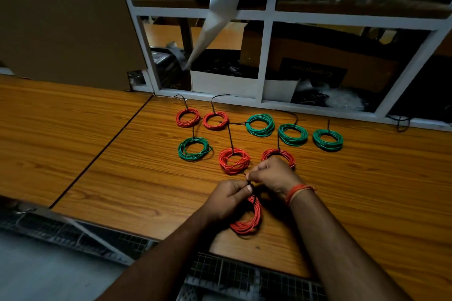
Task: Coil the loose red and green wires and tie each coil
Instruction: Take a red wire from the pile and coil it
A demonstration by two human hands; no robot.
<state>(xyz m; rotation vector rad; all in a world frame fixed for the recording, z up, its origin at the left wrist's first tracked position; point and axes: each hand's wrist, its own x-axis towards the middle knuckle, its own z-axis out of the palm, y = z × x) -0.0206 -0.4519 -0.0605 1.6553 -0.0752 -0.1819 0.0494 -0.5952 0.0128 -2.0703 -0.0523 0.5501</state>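
1. Red coil in hand, near counter edge, hanging below both hands and resting on or just above the wood; dim light, cannot tell which.
2. Black tie at top of coil, pinched from both sides: left hand with thumb and fingers closed on it and on the coil's top strands, right hand with fingers curled, pinching the other end. Probably drawing a knot tight; coil held by its top so the loops stay bunched under the tie.
3. Finished coils laid out beyond the hands in two rows, each with a black tie tail: far row two red and three green; near row one green and two red, the last partly hidden behind right hand. Kept apart, likely to avoid tangling.
4. No loose wire seen; judged near the end of the task.
5. Counter: wood-grain laminate, seam running diagonally at left. Metal mesh below front edge.
6. Behind: white-framed shelving with boxes, plastic bags and a paper sheet; room dark.
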